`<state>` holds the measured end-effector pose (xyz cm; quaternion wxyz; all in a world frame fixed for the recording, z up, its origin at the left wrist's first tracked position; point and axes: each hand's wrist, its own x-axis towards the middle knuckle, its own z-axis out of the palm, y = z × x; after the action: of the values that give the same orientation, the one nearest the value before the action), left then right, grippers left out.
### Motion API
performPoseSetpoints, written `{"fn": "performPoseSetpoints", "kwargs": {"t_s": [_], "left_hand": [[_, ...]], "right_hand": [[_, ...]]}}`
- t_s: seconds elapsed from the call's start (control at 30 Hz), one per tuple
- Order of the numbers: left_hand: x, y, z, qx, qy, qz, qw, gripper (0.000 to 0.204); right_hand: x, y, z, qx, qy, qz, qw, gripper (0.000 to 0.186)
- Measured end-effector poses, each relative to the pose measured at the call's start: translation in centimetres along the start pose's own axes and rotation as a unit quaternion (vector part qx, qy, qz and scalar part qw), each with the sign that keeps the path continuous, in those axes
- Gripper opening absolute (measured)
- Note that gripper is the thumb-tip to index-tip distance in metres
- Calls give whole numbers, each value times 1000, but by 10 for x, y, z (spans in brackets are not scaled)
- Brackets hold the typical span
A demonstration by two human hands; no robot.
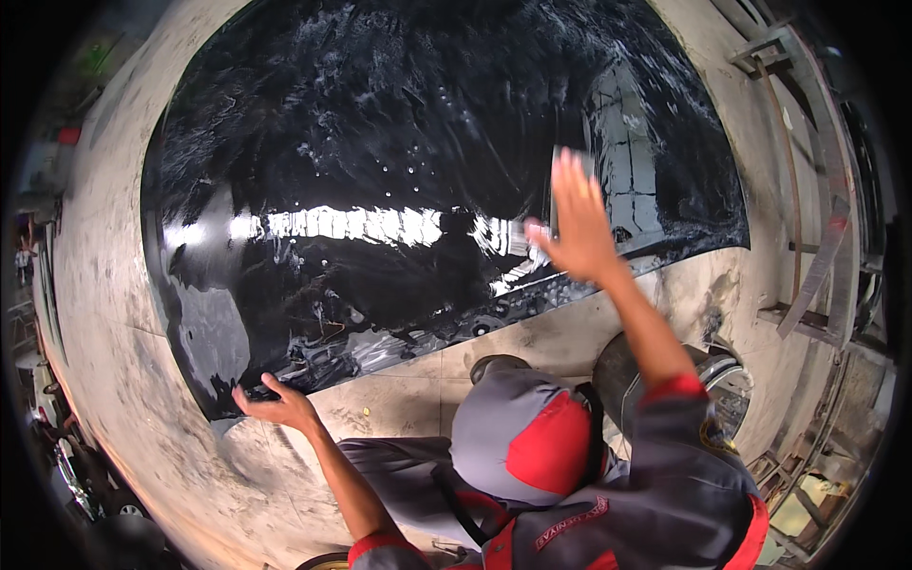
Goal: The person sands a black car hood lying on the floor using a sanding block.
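A large glossy black sheet, wet-looking and streaked with reflections, lies on the pale floor. My left hand is at its lower-left corner, fingers bent by the edge and thumb raised apart. My right hand is spread over the sheet's right half, palm down with fingers extended. A small pale rectangular edge shows behind those fingertips; I cannot tell whether it is an object or a reflection. Grey-and-red clothing fills the bottom centre, below both hands.
A dark round container stands below the sheet, partly behind my right arm. Metal racks and bars line the right side of the pale floor. Dark clutter, wheels and small distant figures show at the far-left rim.
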<state>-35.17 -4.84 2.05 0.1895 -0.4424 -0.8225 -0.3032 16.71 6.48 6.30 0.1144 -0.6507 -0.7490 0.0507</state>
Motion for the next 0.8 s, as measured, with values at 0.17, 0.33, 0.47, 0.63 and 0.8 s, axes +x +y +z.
{"fn": "performPoseSetpoints", "kwargs": {"t_s": [0.17, 0.33, 0.47, 0.63, 0.8], "left_hand": [[5, 63, -5, -217, -216, 152, 940, 25], [-10, 67, 6, -207, -196, 145, 948, 7], [-8, 66, 0, -170, -133, 120, 969, 9], [-15, 75, 11, -214, -99, 100, 967, 20], [-13, 58, 4, -204, -105, 71, 971, 23]], "right_hand": [[24, -16, -5, 13, -14, -43, 999, 99], [53, -2, 6, 5, 24, -16, 1000, 95], [-35, -30, -8, 37, -119, -38, 992, 100], [67, 0, -2, 18, 2, -25, 1000, 100], [-29, -53, 1, 67, -124, -65, 988, 103]]}}
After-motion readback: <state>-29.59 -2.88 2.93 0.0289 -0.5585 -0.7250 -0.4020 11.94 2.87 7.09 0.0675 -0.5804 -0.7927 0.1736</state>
